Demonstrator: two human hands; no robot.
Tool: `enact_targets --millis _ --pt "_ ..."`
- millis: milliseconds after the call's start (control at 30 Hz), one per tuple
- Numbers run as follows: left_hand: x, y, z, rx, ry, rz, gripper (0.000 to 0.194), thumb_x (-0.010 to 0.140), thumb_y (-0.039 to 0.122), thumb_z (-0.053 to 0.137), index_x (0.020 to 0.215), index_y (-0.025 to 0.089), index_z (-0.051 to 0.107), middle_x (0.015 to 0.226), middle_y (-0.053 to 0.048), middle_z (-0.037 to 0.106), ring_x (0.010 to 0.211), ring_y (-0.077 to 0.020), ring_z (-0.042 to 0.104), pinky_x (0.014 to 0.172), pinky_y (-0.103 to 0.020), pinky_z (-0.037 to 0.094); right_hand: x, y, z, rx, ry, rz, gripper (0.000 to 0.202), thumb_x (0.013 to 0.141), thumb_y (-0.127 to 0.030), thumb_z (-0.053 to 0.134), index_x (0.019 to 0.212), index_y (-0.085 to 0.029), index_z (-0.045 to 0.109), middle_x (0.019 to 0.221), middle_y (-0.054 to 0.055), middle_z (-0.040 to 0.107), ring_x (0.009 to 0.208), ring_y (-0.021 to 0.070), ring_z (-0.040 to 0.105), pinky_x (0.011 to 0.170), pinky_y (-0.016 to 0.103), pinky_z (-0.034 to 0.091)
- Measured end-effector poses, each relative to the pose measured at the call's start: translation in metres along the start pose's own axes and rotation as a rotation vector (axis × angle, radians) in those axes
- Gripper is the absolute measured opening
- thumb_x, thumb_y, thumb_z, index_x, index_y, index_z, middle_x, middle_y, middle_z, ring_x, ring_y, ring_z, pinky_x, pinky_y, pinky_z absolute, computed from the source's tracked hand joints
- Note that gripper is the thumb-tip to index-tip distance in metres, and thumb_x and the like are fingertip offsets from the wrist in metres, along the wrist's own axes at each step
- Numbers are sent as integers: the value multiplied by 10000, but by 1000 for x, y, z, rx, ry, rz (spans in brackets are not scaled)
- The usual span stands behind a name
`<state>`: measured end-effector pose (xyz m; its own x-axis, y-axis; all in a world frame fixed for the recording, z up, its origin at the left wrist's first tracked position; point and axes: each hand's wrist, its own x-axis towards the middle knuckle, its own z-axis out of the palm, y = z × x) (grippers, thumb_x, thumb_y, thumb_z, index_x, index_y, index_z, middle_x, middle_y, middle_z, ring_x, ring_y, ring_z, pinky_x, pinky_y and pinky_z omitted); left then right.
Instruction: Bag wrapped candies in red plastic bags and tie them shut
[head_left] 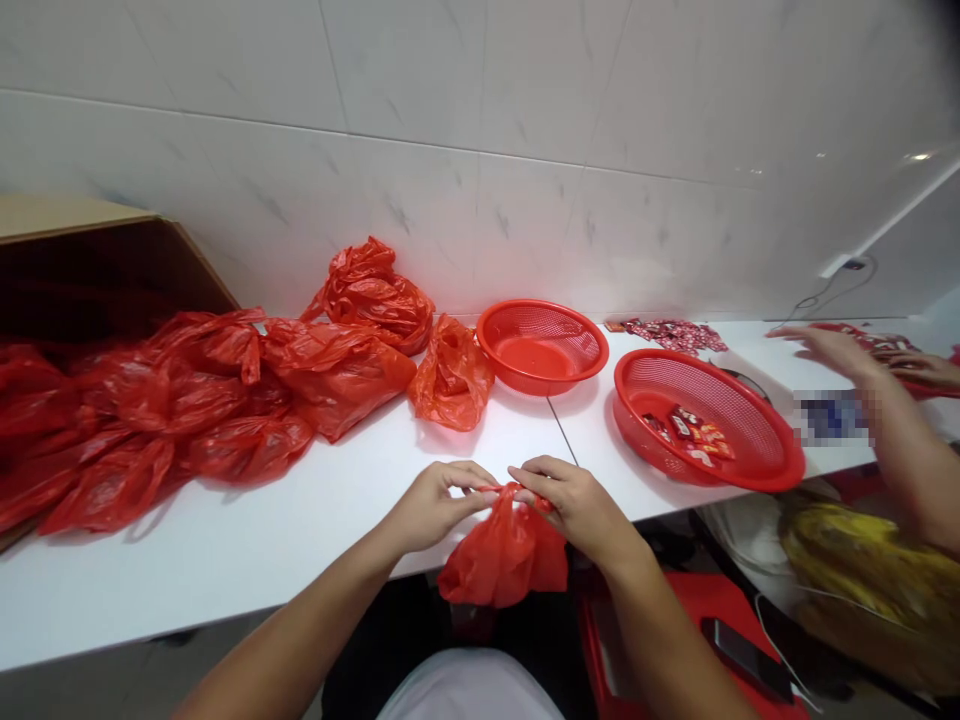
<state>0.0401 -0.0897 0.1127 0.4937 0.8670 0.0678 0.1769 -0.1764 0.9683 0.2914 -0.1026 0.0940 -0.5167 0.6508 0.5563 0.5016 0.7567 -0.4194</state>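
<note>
A red plastic bag (508,560) hangs at the table's front edge, full at the bottom and gathered at its neck. My left hand (442,508) pinches the gathered top from the left, fingers closed on a twist of plastic. From the right, my right hand (570,505) grips the other side of the neck. What lies inside the bag is hidden by the plastic. Just beyond my hands, a smaller crumpled red bag (452,375) sits on the white table (360,515).
Several filled red bags (247,400) are heaped at left by a cardboard box (90,225). Two red baskets stand behind: one bare (541,375), one (637,440) with small wrapped packets (697,437). A co-worker's arm (900,430) reaches in at right. A phone (746,655) lies on a red stool (697,600).
</note>
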Motion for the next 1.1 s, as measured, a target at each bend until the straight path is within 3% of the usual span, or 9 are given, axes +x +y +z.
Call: enact_targets --millis 133,267,433,533,700,800,900,1000,1100 --pt "-17 -5 -49 125 105 -36 210 865 417 782 788 239 863 1133 -87 735 1060 -248 668 975 -339 491 -15 13 -28 7 -145 161 359 1099 -370 524 877 -198 747 849 75 716 859 216 651 801 355 538" --pt "-39 -13 -76 49 142 -145 337 848 492 792 673 204 814 1142 -111 698 1070 -276 643 877 -331 516 -39 13 -39 310 -167 365 486 1107 -451 474 770 -193 711 964 104 747 920 215 693 800 339 554" --pt "-51 -21 -44 -133 132 -40 385 915 509 747 725 176 776 1280 -149 678 1240 -332 607 1051 -428 493 -41 -5 2 895 -254 430 635 1076 -638 387 714 -174 625 1244 181 697 820 202 737 519 272 550" --pt "-50 -25 -13 -137 45 66 300 893 471 791 1038 209 764 1489 -145 576 1343 -343 573 1173 -495 422 -23 -15 39 777 -272 368 563 1081 -594 445 731 -187 613 1099 126 705 962 208 699 749 316 599" --pt "-53 -33 15 180 79 16 1134 552 353 1008 1553 273 480 1590 -172 502 1431 -407 508 1210 -547 403 7 -39 73 701 -116 306 572 1113 -546 383 682 -200 532 805 24 581 758 153 590 766 303 537" --pt "-57 -37 7 176 45 -36 630 832 303 776 1444 273 628 1423 -112 679 1261 -324 665 1106 -439 512 17 -57 70 730 -112 177 511 1089 -548 454 730 -202 567 956 59 644 932 181 652 901 332 550" --pt "-65 -42 -35 146 129 -159 279 841 256 648 1080 224 788 1071 -51 809 957 -279 756 876 -379 599 19 -58 58 772 -47 144 370 1048 -510 562 865 -198 639 1248 127 669 1138 226 675 942 349 567" --pt "-79 -34 -112 292 629 -304 149 728 348 710 778 209 735 711 -17 765 693 -276 713 691 -420 612 8 -34 53 709 71 257 261 1032 -416 599 943 -190 697 1299 156 668 1119 233 694 810 306 582" --pt "-101 -9 -194 444 992 -242 301 833 494 646 1020 273 728 836 -8 802 880 -297 736 794 -484 628 -14 1 62 534 131 418 234 1030 -353 590 908 -182 693 1287 150 671 922 188 713 762 300 580"
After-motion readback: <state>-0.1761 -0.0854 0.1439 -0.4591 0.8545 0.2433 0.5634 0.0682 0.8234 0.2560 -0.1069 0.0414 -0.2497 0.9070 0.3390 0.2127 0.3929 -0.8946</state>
